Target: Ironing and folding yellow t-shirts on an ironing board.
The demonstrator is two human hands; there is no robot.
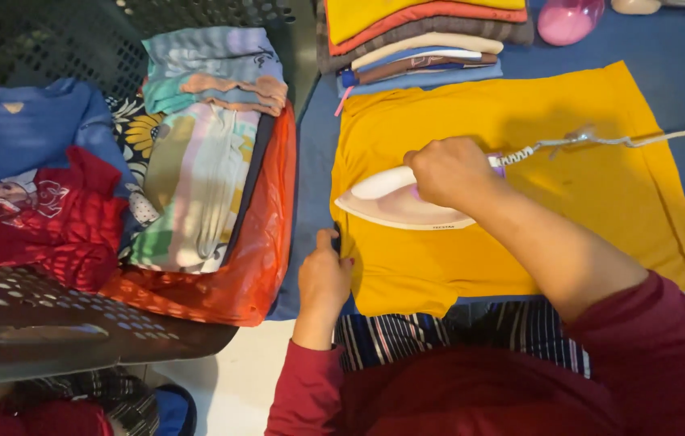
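A: Where's the iron (397, 202)?

B: On the yellow shirt (520, 194), over its left part as seen from the head camera, nose pointing left. It's white with a bit of purple under the grip. The right hand (449, 171) is clenched round its handle from above.

A: And the cord (609, 140)?

B: It leaves the back of the iron and runs right across the shirt, off the edge of the frame.

A: How does the shirt lie?

B: Flat on a blue board (681, 56), spread wide, its near edge close to the person's body.

A: The left hand (324, 278)?

B: It sits at the shirt's left edge, near the lower corner. The fingers are curled and the thumb points up; it seems to pinch the cloth or the board's edge there, but I can't tell which from this angle.

A: What lies beyond the shirt?

B: A stack of folded clothes (423, 36) at the far edge of the board, yellow on top, then red, brown, cream and blue layers. To its right is a pink round thing (568, 20), partly cut off.

A: And to the left?

B: A dark basket (43, 323) with holes in its wall. Inside, a folded pile (205, 145) of pastel stripes rests on an orange plastic bag (257, 242). Further left lie a red garment (52, 218) and a blue garment (27, 121)

A: The sleeves?

B: Dark red, both arms
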